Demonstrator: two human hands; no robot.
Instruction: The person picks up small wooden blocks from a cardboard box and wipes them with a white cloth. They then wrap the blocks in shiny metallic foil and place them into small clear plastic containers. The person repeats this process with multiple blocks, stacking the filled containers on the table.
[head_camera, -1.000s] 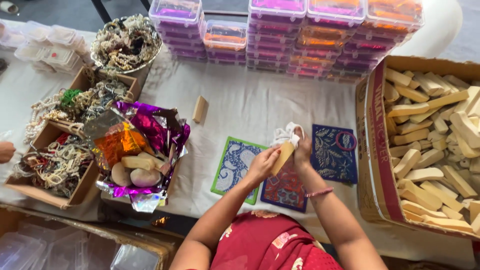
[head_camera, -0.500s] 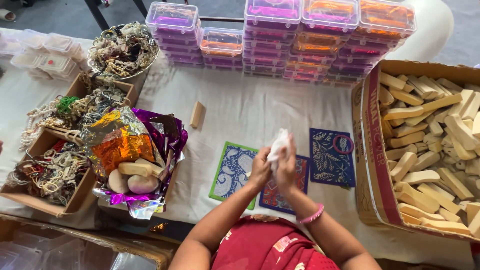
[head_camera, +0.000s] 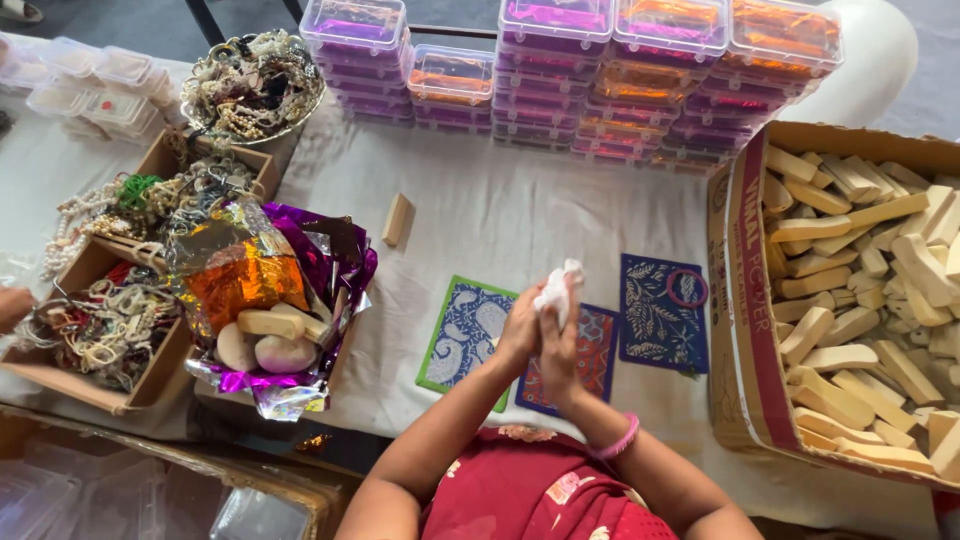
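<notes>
Both hands (head_camera: 540, 335) press white cloth (head_camera: 560, 287) btwn palms over patterned cards (head_camera: 470, 335)

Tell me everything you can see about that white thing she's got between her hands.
The white wrap looks like thin, crumpled tissue or cloth, bunched around something hidden inside. It is pressed between the left hand and the right hand, with its loose, ruffled top poking up above the fingertips. It is held upright in the air over the blue patterned cards on the white tablecloth, touching only the hands.
</notes>
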